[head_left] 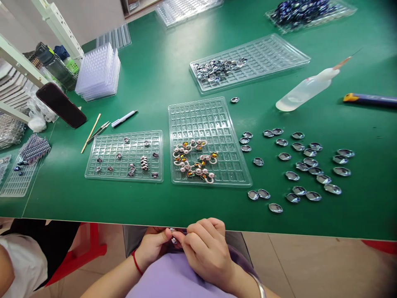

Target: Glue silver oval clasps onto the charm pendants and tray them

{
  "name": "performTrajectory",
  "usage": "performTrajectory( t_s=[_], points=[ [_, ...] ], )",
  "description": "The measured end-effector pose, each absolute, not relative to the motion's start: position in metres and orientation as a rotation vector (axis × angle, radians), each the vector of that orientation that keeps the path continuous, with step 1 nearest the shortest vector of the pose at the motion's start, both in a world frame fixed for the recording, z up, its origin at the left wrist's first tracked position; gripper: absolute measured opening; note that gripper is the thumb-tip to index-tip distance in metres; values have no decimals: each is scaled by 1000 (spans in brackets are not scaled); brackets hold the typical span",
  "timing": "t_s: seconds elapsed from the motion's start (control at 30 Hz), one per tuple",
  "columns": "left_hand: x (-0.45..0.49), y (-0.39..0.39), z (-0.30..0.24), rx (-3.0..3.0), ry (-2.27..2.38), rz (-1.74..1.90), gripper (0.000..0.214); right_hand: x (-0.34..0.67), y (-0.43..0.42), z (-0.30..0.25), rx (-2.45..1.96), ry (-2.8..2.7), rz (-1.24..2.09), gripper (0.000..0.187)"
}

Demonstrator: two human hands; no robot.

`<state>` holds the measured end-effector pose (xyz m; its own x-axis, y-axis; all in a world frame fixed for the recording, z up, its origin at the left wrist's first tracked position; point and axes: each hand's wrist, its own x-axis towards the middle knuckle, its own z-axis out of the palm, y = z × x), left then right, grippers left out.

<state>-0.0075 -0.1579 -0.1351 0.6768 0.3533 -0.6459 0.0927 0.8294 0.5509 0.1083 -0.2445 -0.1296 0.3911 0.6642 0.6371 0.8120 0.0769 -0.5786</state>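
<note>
Below the table's near edge, my left hand (154,245) pinches a small shiny silvery jewellery piece (174,240) between thumb and fingers. The fingers of my right hand (206,248) are curled closed and meet the same piece from the right. Most of the piece is hidden by the fingers, so its exact kind does not show. Straight ahead on the table stands a clear compartment tray (201,120) with several curved silvery pieces bearing amber stones (197,163). Left of it, a smaller clear tray (124,145) carries dark stones and a little stack of silvery pieces.
Loose grey faceted stones (310,162) lie scattered at right. Behind them are a squeeze bottle with a needle tip (305,91), a dark cutter (370,100) and a stone-filled tray (279,54). Tweezers (101,130), a pen (124,118) and a phone (61,104) lie left. Another person sits at left.
</note>
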Motion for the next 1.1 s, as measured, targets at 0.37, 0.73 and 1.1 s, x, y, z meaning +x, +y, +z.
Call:
performTrajectory(
  t_s=[0.37,0.73,1.1],
  points=[
    [-9,-154,-138,601,777,122,49,110,-246,-129,-1600,-1353,-145,33],
    [-20,-147,-137,764,730,33,50,113,-250,-124,-1548,-1332,-62,17],
    [-18,-147,-120,914,543,-6,51,118,-253,-118,-1409,-1347,17,8]
  ],
)
